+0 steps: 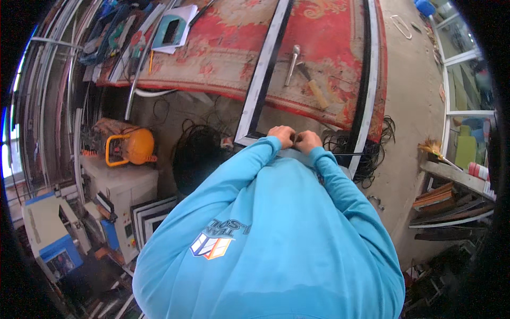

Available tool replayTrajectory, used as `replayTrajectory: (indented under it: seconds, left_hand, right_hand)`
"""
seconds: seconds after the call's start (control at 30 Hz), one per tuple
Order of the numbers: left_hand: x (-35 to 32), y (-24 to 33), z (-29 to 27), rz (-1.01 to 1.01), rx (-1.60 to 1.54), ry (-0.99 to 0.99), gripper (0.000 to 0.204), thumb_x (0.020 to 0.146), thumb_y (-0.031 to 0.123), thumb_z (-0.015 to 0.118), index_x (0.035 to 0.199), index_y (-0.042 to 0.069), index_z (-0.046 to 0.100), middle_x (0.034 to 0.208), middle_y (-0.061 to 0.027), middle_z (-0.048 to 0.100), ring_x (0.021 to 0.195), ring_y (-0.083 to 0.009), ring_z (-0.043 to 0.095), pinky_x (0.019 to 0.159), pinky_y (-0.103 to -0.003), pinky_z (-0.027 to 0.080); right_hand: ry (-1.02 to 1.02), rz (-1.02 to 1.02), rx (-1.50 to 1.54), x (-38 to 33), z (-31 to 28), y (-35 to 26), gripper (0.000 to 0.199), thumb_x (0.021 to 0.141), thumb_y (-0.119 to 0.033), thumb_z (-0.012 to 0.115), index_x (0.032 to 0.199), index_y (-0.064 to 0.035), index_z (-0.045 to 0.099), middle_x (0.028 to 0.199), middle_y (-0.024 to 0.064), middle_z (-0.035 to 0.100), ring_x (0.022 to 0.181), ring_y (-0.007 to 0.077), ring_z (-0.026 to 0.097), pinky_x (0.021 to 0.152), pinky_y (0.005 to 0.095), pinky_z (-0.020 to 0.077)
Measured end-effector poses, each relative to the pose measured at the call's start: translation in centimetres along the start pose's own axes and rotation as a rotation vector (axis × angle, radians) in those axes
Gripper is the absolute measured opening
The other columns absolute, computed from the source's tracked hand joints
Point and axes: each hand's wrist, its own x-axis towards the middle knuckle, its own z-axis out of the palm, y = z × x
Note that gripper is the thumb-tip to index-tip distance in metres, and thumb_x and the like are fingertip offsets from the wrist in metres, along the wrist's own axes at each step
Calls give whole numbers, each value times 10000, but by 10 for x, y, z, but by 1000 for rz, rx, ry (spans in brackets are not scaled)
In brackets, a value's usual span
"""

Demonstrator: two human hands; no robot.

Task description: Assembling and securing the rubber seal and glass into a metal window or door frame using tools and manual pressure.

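Frame [259, 80] (ref.): on carpeted tbl [202, 74], near end past tbl edge. Betw. its long sides, on tbl: hand tool [292, 65]; 2nd tool [317, 91] to its R. L of frame: papers [187, 13] & pencil [151, 61] on tbl; cabinet [127, 186] off tbl. Well R: planks [435, 199].

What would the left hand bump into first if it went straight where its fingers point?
Probably the right hand: the left hand points toward it, very close, though depth is hard to judge.

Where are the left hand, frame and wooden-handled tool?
Left hand [283, 135]: head view, back of the hand.
Frame [263, 72]: head view, its left white bar.
Wooden-handled tool [319, 94]: head view, its handle.
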Motion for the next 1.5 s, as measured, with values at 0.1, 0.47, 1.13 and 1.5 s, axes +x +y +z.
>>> replayTrajectory:
  seconds: [0.1,0.47,1.13,1.5]
  left_hand:
    - [7,-4,-1,41,44,-88,425,743,302,784,1153,199,742,1168,-108,723,1101,-333,675,959,-459,539]
    - [-1,-6,-2,41,-39,-43,322,820,274,767,1128,185,743,1180,-101,723,1114,-323,666,992,-427,521]
    - [10,-2,-7,108,-54,-182,292,789,302,801,1063,203,791,1096,-72,759,1055,-285,702,951,-402,545]
    - [21,1,-1,189,-159,-225,297,759,219,797,1053,174,789,1074,-93,760,1021,-291,710,920,-402,553]
  right_hand:
    - [14,11,10,5,9,6,297,786,-254,747,1051,-121,770,1061,182,732,1004,373,696,876,485,557]
    - [-5,157,1,0,4,22,327,769,-358,796,972,-102,781,986,156,753,962,340,715,861,433,559]
    - [-3,-44,176,-12,1,41,289,830,-273,770,1017,-53,761,976,171,743,916,362,707,843,455,553]
    - [160,-95,55,-48,0,58,167,859,-174,724,1003,-92,744,1009,156,664,979,382,644,859,483,521]
